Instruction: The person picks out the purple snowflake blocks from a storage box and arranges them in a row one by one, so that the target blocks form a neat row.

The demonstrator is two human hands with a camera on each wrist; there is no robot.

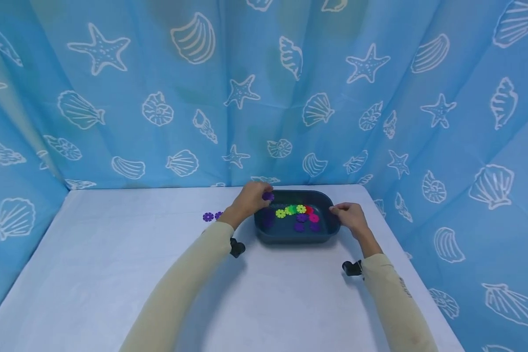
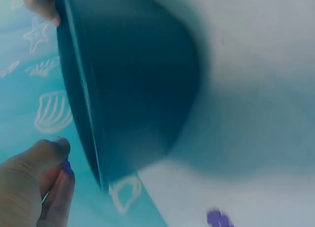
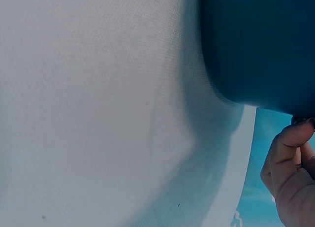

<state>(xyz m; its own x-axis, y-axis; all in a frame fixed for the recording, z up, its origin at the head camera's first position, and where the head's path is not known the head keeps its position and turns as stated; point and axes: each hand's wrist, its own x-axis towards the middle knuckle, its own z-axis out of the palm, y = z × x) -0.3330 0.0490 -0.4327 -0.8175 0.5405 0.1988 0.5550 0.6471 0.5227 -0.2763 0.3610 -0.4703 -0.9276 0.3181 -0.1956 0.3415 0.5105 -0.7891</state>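
Observation:
Between thumb and fingertips my left hand point(image 1: 250, 199) pinches a purple flower-shaped piece point(image 1: 268, 196) over the left rim of a dark plastic basin point(image 1: 296, 238). The left wrist view shows the same hand point(image 2: 42, 175) just outside the basin wall point(image 2: 138, 84), with a bit of purple between its fingers. My right hand point(image 1: 351, 216) grips the basin's right rim with thumb and fingers. In the right wrist view that hand point(image 3: 293, 173) is partly cut off by the frame. Inside the basin lie several flower pieces: yellow point(image 1: 280, 213), green point(image 1: 292, 209), red point(image 1: 309, 209), pink point(image 1: 314, 218) and purple point(image 1: 299, 227).
Two purple flower pieces point(image 1: 208, 216) lie on the white tabletop point(image 1: 127, 254) left of the basin. A blue curtain point(image 1: 255, 122) with white shells and starfish hangs along the table's back and sides. Black devices point(image 1: 352, 268) are strapped at both wrists.

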